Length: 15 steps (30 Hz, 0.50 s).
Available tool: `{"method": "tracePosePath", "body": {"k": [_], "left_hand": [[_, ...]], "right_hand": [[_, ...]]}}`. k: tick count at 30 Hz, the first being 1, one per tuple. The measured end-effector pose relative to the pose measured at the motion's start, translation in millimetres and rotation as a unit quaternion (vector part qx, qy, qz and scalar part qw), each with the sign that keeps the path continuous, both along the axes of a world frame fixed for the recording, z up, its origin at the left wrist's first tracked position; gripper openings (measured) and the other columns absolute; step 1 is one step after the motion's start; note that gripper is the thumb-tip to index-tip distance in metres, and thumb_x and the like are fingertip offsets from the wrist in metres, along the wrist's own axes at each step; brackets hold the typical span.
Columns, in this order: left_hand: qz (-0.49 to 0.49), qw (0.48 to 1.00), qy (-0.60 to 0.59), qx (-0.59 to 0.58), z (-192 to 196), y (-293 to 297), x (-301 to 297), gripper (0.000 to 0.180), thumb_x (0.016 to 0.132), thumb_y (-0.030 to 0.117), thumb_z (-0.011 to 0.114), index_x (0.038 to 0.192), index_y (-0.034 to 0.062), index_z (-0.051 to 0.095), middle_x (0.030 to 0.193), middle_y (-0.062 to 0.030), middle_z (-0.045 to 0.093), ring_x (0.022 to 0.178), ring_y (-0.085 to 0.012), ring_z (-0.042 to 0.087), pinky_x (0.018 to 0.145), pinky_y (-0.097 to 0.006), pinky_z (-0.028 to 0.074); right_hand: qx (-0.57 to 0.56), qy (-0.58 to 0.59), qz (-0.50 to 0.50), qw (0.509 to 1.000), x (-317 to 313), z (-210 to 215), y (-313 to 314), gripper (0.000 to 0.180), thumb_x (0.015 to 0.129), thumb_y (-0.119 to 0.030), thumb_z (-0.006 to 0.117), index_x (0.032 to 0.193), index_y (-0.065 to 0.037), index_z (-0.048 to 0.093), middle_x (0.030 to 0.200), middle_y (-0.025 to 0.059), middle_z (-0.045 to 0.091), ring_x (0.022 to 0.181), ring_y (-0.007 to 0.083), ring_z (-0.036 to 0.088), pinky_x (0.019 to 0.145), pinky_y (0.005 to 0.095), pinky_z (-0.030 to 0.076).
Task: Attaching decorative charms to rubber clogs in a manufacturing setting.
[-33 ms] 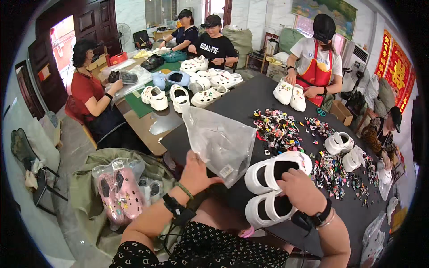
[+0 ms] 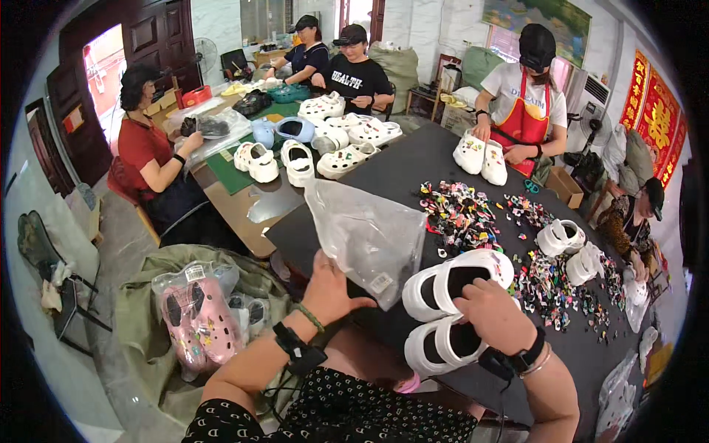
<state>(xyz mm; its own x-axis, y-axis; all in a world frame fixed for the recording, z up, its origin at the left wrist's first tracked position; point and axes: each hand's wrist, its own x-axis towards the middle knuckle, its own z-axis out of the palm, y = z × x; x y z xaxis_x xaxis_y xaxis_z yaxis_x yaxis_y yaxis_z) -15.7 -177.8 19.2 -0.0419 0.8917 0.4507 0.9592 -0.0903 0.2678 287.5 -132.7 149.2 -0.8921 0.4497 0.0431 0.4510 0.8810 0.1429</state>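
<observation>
— Two white moulded-foam clogs [image 2: 454, 306] sit nearest, at about five o'clock from the middle of the black table [image 2: 413, 166], one above the other. The right hand [image 2: 493, 314] lies over them, fingers curled onto the rim between the pair, gripping them.

— And the other hand?

— The left hand [image 2: 329, 289], at six o'clock, is closed on the lower edge of a clear, crinkly plastic bag [image 2: 369, 232], holding it upright just beside the clogs. I'd judge the bag feather-light, limp and slippery, best pinched at its open edge. The clogs look light and springy, stiff enough to lift by the heel rim or strap.

— What's down at seven o'clock?

— A bagged pair of pink clogs [image 2: 193, 319], lying on an olive-green cloth sack [image 2: 148, 295] on the floor.

— Further out?

— At two o'clock, a scatter of small multicoloured shoe charms [image 2: 461, 214] across the table, with more white clogs [image 2: 565, 236] at three o'clock. Beyond, at one o'clock, a person in a red apron [image 2: 526, 118] rests hands on another white pair [image 2: 480, 156]. At eleven o'clock, a cluster of white and pale-blue clogs [image 2: 325, 140] covers a second table, with three seated people around it.
</observation>
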Motion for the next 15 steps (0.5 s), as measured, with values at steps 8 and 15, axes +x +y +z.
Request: {"method": "tracePosePath", "body": {"k": [8, 15], "left_hand": [[-0.041, 0.999, 0.003, -0.031, -40.5, 18.4, 37.1, 0.068, 0.064, 0.046, 0.080, 0.112, 0.0005, 0.063, 0.113, -0.0235, 0.061, 0.115, -0.0419, 0.049, 0.101, -0.044, 0.041], [0.001, 0.987, 0.052, -0.153, -36.2, 38.7, 44.1, 0.052, 0.068, 0.051, 0.076, 0.097, 0.0079, 0.069, 0.095, -0.0135, 0.064, 0.100, -0.0332, 0.054, 0.082, -0.044, 0.042]], "right_hand": [[-0.005, -0.039, 0.052, 0.998, -28.0, -45.0, 14.4, 0.006, 0.077, -0.014, 0.062, 0.083, -0.011, 0.060, 0.082, 0.0051, 0.054, 0.085, 0.0245, 0.053, 0.075, 0.0372, 0.044], [-0.036, -0.046, 0.054, 0.997, -24.8, -35.0, 12.9, 0.005, 0.081, -0.013, 0.057, 0.083, -0.013, 0.061, 0.081, 0.0056, 0.054, 0.084, 0.0235, 0.054, 0.073, 0.0360, 0.043]]}}
